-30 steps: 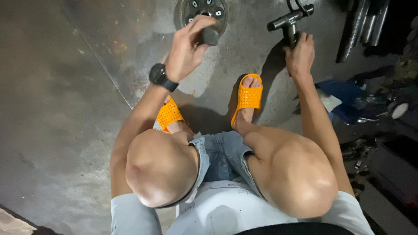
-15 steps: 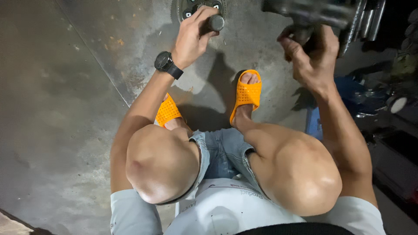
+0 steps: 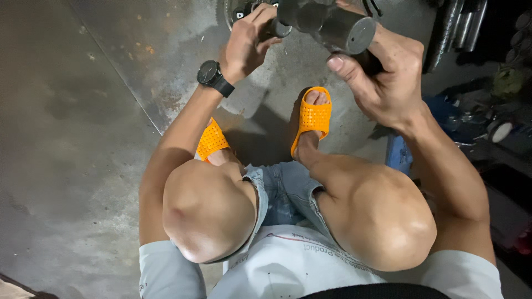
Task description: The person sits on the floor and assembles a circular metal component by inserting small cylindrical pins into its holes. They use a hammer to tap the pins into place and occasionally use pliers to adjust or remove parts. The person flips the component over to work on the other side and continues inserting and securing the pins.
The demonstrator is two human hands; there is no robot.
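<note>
Risk lay at upper right: right hand (image 3: 388, 83) clamped a heavy steel cylinder (image 3: 332, 25) above the orange sandal (image 3: 312, 119); left hand (image 3: 246, 41) pinched a socket (image 3: 277, 27).

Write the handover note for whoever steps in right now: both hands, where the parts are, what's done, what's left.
Left hand: closed in a grip on a short dark cylindrical piece, held above the round metal part lying on the concrete floor.
Right hand: closed around a heavy dark metal cylinder, lifted off the floor and held close to the left hand's piece.
Done: both pieces are up and brought near each other.
Left: whether they are joined cannot be told; the contact point is hidden. More metal bars lie at the upper right.
</note>
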